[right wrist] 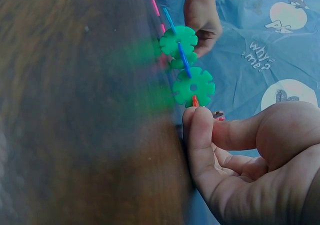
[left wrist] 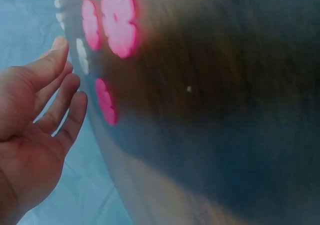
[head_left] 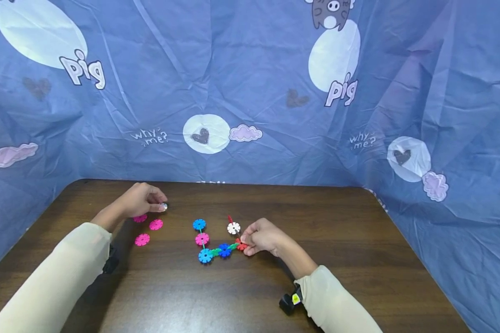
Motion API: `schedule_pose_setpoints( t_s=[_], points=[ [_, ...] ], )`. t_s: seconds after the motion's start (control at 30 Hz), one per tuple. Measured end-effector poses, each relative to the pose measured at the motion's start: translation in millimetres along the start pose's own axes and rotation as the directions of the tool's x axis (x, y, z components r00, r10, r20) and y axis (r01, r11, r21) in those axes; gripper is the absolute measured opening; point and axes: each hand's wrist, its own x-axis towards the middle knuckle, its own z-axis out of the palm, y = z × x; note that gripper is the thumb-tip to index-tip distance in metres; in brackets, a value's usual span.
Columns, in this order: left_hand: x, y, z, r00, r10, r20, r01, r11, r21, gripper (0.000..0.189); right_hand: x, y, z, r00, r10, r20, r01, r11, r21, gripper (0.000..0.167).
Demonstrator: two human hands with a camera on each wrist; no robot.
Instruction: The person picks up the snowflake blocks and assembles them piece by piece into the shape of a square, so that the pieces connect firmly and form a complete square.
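My left hand (head_left: 143, 200) hovers at the table's far left, thumb and fingers bent toward a small white flower disc (head_left: 164, 206). In the left wrist view a slight gap shows between the fingertips and that white disc (left wrist: 82, 56). My right hand (head_left: 266, 237) pinches a red flower disc (head_left: 240, 245) between thumb and fingers. That disc ends a bent chain of notched discs: green pieces (head_left: 233, 246) join a dark blue disc (head_left: 224, 250), and light blue and pink discs lead up the left side. A white disc (head_left: 234, 228) and an upright red one (head_left: 230, 218) rise beyond the red disc.
Three loose pink discs, one of them (head_left: 142, 239) nearest me, lie below the left hand. A blue printed cloth (head_left: 250, 92) hangs behind and beside the brown wooden table (head_left: 183, 296).
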Motion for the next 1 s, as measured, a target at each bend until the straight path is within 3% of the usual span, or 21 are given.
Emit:
schedule_pose_setpoints(
  t_s=[0.37,0.67,0.87,1.0],
  points=[
    [1.9,-11.2,-1.6,0.996,-0.053,0.072,0.055,0.998,-0.030,0.026,-0.3,-0.5,0.1,1.000,-0.002,0.009,0.002,1.000,0.005,0.006],
    [6.6,-15.3,-2.6,0.971,-0.130,0.202,0.157,0.979,-0.127,0.036,-1.2,-0.6,-0.4,1.000,-0.003,0.014,0.002,1.000,0.009,0.006],
    [8.4,-14.4,-1.5,0.970,-0.111,0.218,0.145,0.978,-0.148,0.029,-1.0,-0.6,-0.8,1.000,0.001,0.014,-0.001,1.000,0.019,0.005],
    [9.2,-8.3,-0.5,0.975,-0.104,0.195,0.139,0.975,-0.175,0.028,-0.4,-0.8,-0.7,1.000,-0.003,0.018,0.003,1.000,0.012,0.005]
  ],
)
